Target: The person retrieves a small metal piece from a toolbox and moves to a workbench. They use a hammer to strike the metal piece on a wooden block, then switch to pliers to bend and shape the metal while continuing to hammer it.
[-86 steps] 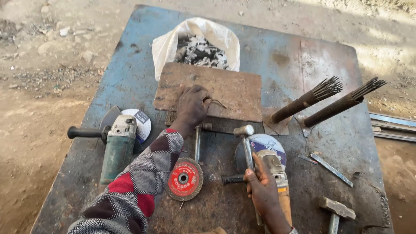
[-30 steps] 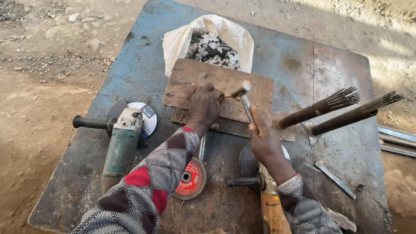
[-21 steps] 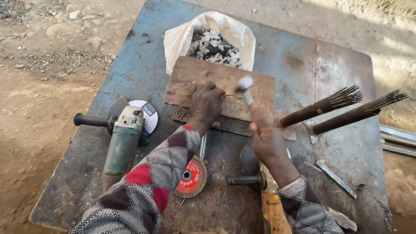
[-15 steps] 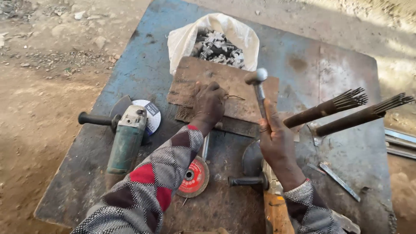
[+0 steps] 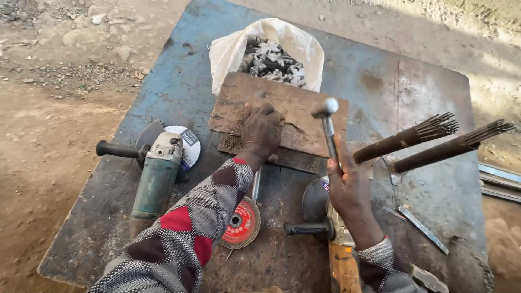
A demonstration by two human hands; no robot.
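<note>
On the workbench (image 5: 179, 81), right hand (image 5: 350, 187) (fist closed) raises hammer (image 5: 327, 122)

Left hand (image 5: 261, 130) flat — right hand (image 5: 349, 187) raised, clenched.

A left hand (image 5: 261, 130) is pressing flat on a rusty metal plate (image 5: 282, 111) lying on a blue metal table (image 5: 173, 81). A right hand (image 5: 347, 187) is gripping a hammer (image 5: 328, 127), its head raised above the plate. A green angle grinder (image 5: 154, 173) is lying left; a white bag of metal scraps (image 5: 268, 51) is sitting behind.
</note>
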